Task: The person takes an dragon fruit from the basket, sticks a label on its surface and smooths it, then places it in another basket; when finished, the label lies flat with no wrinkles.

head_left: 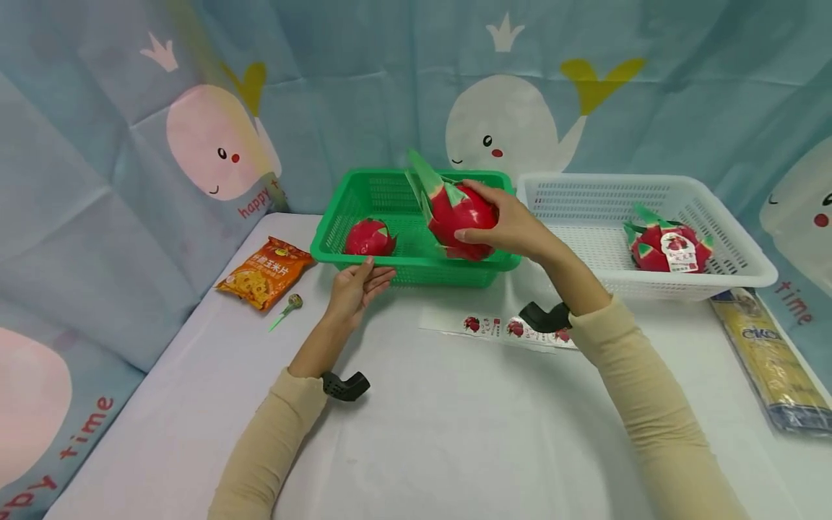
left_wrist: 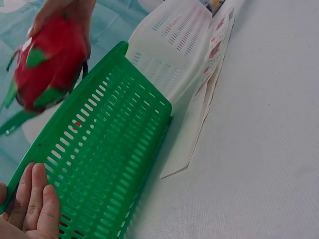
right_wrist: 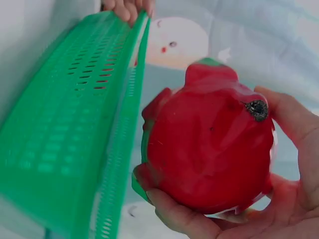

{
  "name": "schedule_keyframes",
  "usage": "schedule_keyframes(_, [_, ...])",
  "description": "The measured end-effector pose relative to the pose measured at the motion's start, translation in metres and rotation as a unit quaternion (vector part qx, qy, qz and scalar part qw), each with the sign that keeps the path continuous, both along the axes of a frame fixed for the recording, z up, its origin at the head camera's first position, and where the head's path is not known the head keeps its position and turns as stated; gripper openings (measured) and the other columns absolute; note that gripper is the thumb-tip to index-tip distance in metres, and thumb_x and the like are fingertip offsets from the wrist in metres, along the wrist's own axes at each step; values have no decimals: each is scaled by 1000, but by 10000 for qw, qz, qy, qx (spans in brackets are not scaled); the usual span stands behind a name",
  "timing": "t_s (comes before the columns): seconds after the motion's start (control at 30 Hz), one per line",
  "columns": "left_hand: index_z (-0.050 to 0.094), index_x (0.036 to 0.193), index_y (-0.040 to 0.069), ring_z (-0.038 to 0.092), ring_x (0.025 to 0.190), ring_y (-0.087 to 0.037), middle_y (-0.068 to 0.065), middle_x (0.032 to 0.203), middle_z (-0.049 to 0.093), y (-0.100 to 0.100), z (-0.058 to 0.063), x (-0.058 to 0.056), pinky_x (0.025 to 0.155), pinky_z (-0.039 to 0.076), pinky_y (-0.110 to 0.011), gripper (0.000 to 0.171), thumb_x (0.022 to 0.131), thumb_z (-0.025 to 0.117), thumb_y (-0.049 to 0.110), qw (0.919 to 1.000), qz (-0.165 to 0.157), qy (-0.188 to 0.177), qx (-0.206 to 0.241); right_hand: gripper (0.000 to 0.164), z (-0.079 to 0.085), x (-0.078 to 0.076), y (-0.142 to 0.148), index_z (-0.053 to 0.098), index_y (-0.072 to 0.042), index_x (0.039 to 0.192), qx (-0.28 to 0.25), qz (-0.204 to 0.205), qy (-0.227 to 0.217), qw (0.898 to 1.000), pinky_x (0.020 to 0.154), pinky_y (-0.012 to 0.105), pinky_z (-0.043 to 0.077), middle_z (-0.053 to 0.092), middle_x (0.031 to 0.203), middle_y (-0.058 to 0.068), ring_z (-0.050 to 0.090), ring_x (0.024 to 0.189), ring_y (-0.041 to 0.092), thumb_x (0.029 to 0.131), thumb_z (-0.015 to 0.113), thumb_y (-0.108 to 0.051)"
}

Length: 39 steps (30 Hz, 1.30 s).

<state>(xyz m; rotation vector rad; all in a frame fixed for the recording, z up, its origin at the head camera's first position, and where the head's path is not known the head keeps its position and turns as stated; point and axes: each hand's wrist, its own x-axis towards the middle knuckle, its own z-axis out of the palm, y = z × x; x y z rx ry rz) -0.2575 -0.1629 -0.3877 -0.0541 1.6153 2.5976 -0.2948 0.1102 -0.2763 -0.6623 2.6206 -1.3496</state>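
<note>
My right hand [head_left: 510,224] grips a red dragon fruit [head_left: 464,217] with green leaf tips, holding it over the right half of a green plastic basket [head_left: 422,273]. In the right wrist view, thumb and fingers wrap around the dragon fruit [right_wrist: 209,144], its dark stem end facing the camera. My left hand [head_left: 354,292] pinches the front rim of the basket near its left corner, thumb over the rim and fingers against the outer wall [left_wrist: 99,159]. Inside, at the left, lies a second dragon fruit [head_left: 370,237].
A white basket [head_left: 572,242] stands right of the green one, holding a dragon fruit [head_left: 676,245] with a label. A sticker sheet [head_left: 448,323] lies in front. At left are an orange snack bag [head_left: 268,273] and a lollipop [head_left: 295,301]; at right, a yellow package [head_left: 773,361].
</note>
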Motion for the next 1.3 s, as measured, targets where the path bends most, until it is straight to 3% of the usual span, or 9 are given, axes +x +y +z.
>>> schedule_keyframes(0.2, [48,98,2,69,82,-11,-2,82,72,-1,-5,1,77,54,-24,23,95,48,24,9999,-18,-91,-46,79,-5,45,30,33,-26,142,302,321,629,9970,81,44,54,40,135,5,41,119,24,75,75,-24])
schedule_keyframes(0.33, [48,97,2,69,82,-11,-2,82,72,-2,-6,2,78,54,-24,22,96,47,25,9998,-12,-168,-70,80,-15,75,44,34,-28,141,263,630,662,9955,77,41,55,38,136,4,40,119,25,73,76,-21])
schedule_keyframes(0.47, [47,97,2,69,82,-11,-2,82,71,-4,-4,3,77,54,-23,22,96,46,24,9997,-18,-261,12,79,-37,101,48,35,-27,141,272,1056,660,9918,76,34,56,37,138,4,39,121,26,73,77,-23])
schedule_keyframes(0.63, [46,97,2,69,82,-11,-3,83,71,-5,-3,3,76,54,-22,22,96,45,23,9997,-65,-212,128,79,-67,123,43,36,-28,141,715,1653,669,9814,76,24,53,36,138,1,42,118,23,73,77,-33])
schedule_keyframes(0.87, [46,99,1,69,83,-11,-2,85,71,-4,-4,2,77,54,-22,23,96,46,25,9999,-131,-9,102,82,-77,137,32,31,-33,142,1984,2160,833,9524,79,27,53,31,144,-1,43,119,18,73,74,-40])
schedule_keyframes(1.07, [45,98,1,69,82,-11,-3,84,71,-2,-2,1,77,54,-22,22,96,45,24,9999,-90,26,133,92,-70,139,28,21,-35,145,2353,2520,824,9351,89,31,49,33,141,-5,37,124,12,71,76,-43])
schedule_keyframes(1.2, [45,99,2,69,82,-11,-3,85,70,-2,-1,0,77,54,-22,22,97,45,24,9999,-36,0,108,106,-64,135,23,9,-33,148,2366,2678,463,9328,96,34,46,32,144,-6,30,131,10,69,79,-39])
schedule_keyframes(1.3, [46,99,2,69,82,-11,-3,86,70,0,-1,0,77,54,-22,22,97,45,24,9999,-60,-32,133,105,-62,130,26,7,-33,148,2305,2643,15,9365,95,35,46,25,149,-6,24,135,13,70,77,-42])
